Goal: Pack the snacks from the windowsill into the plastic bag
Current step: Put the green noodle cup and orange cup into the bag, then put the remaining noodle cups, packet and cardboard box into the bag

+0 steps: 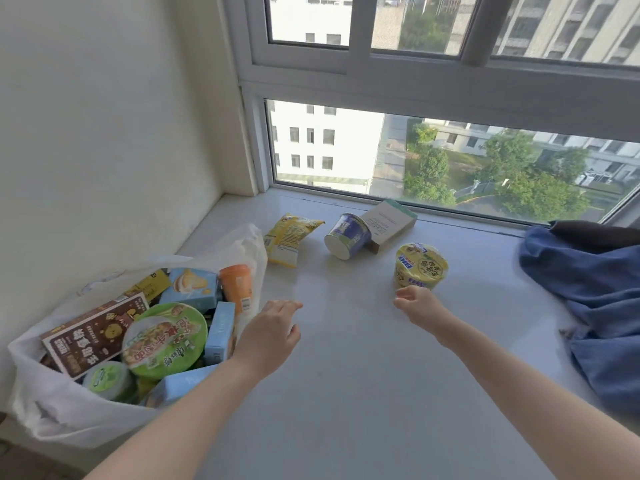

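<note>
Windowsill (pixel 346 375), one: pale, running under the window and carrying everything listed.

Plastic bag (pixel 52 410), one: white, sitting open at the sill's left end against the wall and already holding packed snacks.
- Brown box (pixel 90 336), one, lying on top.
- Green-lidded bowl (pixel 164 341), one, leaning against the brown box.
- Light blue boxes (pixel 192 287), three showing.
- Orange cup (pixel 237 289), one, standing at the bag's right edge.
- Small green-lidded cup (pixel 107 381), one, sitting low at the front.

Blue denim garment (pixel 588 289), one: lying bunched at the sill's right end.

Four loose snacks are lying outside the bag, along the window side.
- Grey box (pixel 389 225), one, tilting against the blue cup.
- Yellow bowl (pixel 421 266), one, standing upright.
- Blue cup (pixel 347 235), one, lying on its side with its base facing the camera.
- Yellow packet (pixel 289 239), one, lying flat just beside the bag's mouth.

Hands, two.
- The left hand (pixel 268 336) is hovering palm down at the bag's right edge, fingers relaxed and holding nothing.
- The right hand (pixel 417 303) is reaching just in front of the yellow bowl, fingers loosely curled and empty. Whether the fingertips are touching the bowl cannot be told.
- The other three loose snacks are lying beyond both hands.
</note>
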